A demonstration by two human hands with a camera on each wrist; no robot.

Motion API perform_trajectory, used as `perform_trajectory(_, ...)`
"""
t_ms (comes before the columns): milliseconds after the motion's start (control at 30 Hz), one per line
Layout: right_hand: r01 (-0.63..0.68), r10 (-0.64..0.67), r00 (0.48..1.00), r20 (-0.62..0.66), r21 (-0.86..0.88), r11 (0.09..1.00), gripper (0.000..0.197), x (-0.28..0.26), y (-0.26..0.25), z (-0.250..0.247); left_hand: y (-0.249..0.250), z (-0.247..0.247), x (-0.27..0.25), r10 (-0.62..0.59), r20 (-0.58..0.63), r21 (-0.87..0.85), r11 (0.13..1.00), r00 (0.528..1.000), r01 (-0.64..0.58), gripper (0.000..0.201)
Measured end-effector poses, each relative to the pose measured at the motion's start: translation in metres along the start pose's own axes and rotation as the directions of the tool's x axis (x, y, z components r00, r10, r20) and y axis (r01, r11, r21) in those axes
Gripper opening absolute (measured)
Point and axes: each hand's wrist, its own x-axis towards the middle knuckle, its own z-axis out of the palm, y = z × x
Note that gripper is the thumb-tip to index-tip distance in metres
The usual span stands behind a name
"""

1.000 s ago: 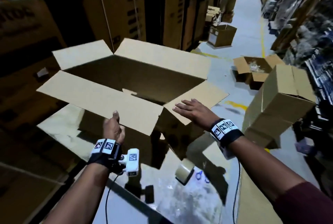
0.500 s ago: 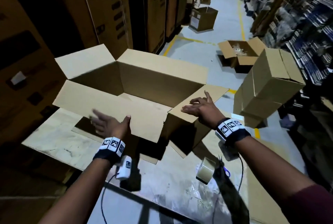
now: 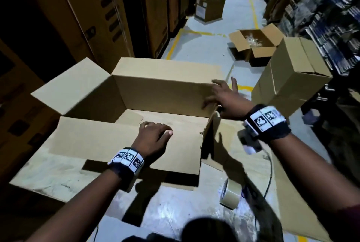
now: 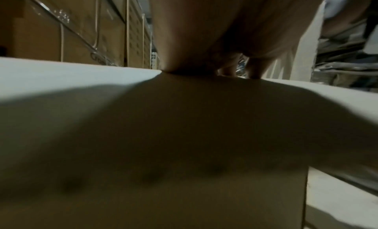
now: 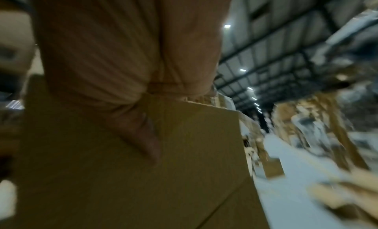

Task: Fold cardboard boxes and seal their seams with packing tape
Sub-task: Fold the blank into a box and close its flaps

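— Since half a second ago, what moved?

— Both hands. The right hand (image 3: 227, 99) left the right side flap and now reaches to the far right corner of the open cardboard box (image 3: 163, 83), that flap now standing up on edge. The left hand (image 3: 153, 138) came up from below the near flap (image 3: 116, 142) and lies on top of it.

— What's around?

— The box sits on the pale desk (image 3: 48, 173). A tape roll (image 3: 230, 196) stands on edge near the desk's right front, just beside a cable. A closed carton (image 3: 292, 78) stands to the right, an opened one (image 3: 257, 44) on the floor behind it, tall stacked cartons on the left.

— And the hands' state?

— Left: fingers lightly bent, pressing down on the near flap, tips at its inner edge. Right: fingers spread, thumb (image 5: 143, 135) flat against the cardboard; blurred, so whether it grips I cannot tell.
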Motion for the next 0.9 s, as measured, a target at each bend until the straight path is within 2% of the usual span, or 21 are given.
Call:
perform_trajectory(33,-0.022,0.056,0.989,-0.14,0.231,0.973,0.063,-0.005,-0.003,0.01,-0.001,0.001,0.001,-0.003,-0.024,-0.03,1.0,1.0,0.003,0.036)
perform_trajectory(67,-0.008,0.166,0.946,-0.28,0.489,0.872,0.067,-0.009,-0.013,0.019,-0.002,0.002,0.001,-0.006,-0.036,-0.06,0.998,0.999,0.003,0.034)
perform_trajectory(100,0.0,0.327,0.874,-0.36,0.673,0.739,0.07,-0.01,-0.029,0.028,-0.006,0.003,0.002,0.0,-0.047,-0.087,0.996,0.999,-0.004,0.033)
perform_trajectory(133,-0.039,0.489,0.795,-0.359,0.774,0.632,0.073,-0.007,-0.047,0.038,-0.009,0.004,0.003,0.012,-0.047,-0.106,0.994,0.999,-0.017,0.031)
perform_trajectory(167,-0.138,0.616,0.73,-0.297,0.818,0.558,0.084,0.0,-0.065,0.049,-0.012,0.004,0.003,0.032,-0.039,-0.112,0.993,0.999,-0.036,0.03)
perform_trajectory(200,-0.267,0.688,0.687,-0.234,0.799,0.539,0.1,0.009,-0.081,0.059,-0.014,0.003,0.002,0.055,-0.026,-0.116,0.992,0.998,-0.058,0.028)
perform_trajectory(233,-0.386,0.717,0.671,-0.189,0.737,0.555,0.111,0.019,-0.092,0.068,-0.017,0.001,0.003,0.083,-0.018,-0.118,0.989,0.996,-0.085,0.028)
perform_trajectory(267,-0.481,0.722,0.676,-0.147,0.654,0.584,0.111,0.031,-0.102,0.076,-0.019,-0.003,0.002,0.11,-0.008,-0.118,0.987,0.994,-0.11,0.028)
perform_trajectory(333,-0.606,0.707,0.705,-0.047,0.478,0.636,0.091,0.052,-0.118,0.092,-0.027,-0.01,-0.003,0.133,0.0,-0.088,0.987,0.991,-0.132,0.029)
perform_trajectory(433,-0.69,0.706,0.707,0.032,0.248,0.68,0.078,0.062,-0.142,0.11,-0.056,-0.021,-0.015,0.076,0.004,0.006,0.997,0.997,-0.076,0.039)
perform_trajectory(567,-0.68,0.692,0.721,0.015,0.205,0.704,0.079,0.04,-0.168,0.118,-0.092,-0.029,-0.038,0.049,0.0,-0.015,0.999,0.999,-0.049,0.04)
perform_trajectory(633,-0.66,0.674,0.739,-0.002,0.199,0.724,0.079,0.029,-0.182,0.121,-0.098,-0.027,-0.05,0.09,0.015,-0.007,0.996,0.996,-0.09,0.037)
perform_trajectory(733,-0.644,0.646,0.763,0.027,0.104,0.758,0.079,0.031,-0.193,0.125,-0.103,-0.028,-0.054,0.155,0.0,0.021,0.988,0.988,-0.155,0.034)
perform_trajectory(900,-0.698,0.702,0.712,0.008,0.122,0.706,0.078,0.044,-0.2,0.126,-0.114,-0.038,-0.043,0.248,0.002,-0.012,0.969,0.969,-0.247,0.032)
